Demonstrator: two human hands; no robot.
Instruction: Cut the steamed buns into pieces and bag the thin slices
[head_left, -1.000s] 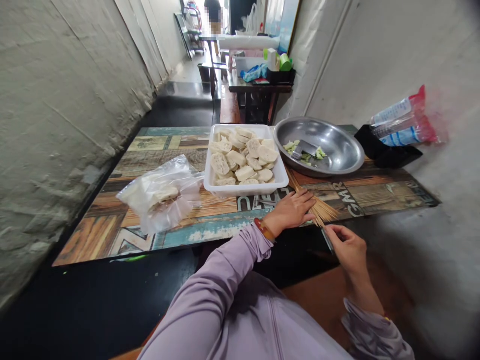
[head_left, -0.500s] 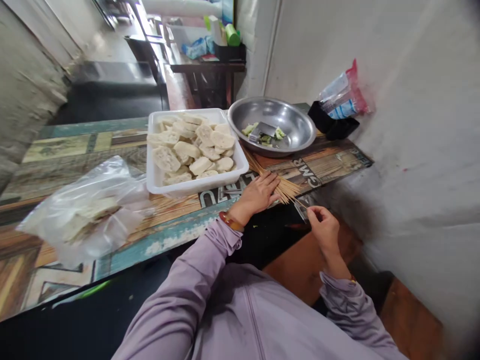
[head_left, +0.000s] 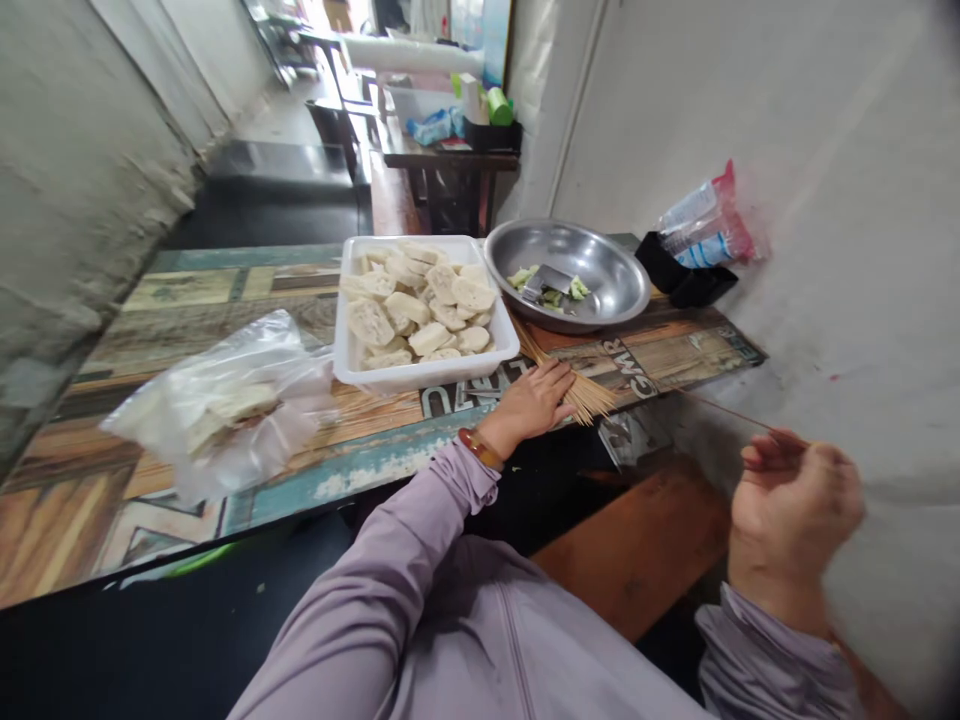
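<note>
My left hand (head_left: 531, 402) lies flat over a bundle of thin bamboo skewers (head_left: 592, 398) at the front edge of the table, pressing on them with its fingers stretched out. Out to the right, my right hand (head_left: 799, 515) is closed on a single bamboo skewer (head_left: 724, 408), which points left toward the table; motion blurs the hand somewhat. Just beyond my left hand stands a white plastic tub (head_left: 427, 378) full of thick, pale, porous slices (head_left: 409, 308). To the tub's right is a steel bowl (head_left: 615, 285) with green vegetable pieces and a flat metal piece inside.
A clear plastic bag (head_left: 247, 420) with pale pieces in it lies at the left on the patterned wooden table (head_left: 360, 455). At the right end, a black holder (head_left: 679, 275) with a pink-and-blue packet sits against the wall. A brown bench (head_left: 637, 545) is below.
My right hand has swung right and away from the bundle, drawing one skewer clear of it. My left hand stays on the bundle. The view has shifted slightly.
</note>
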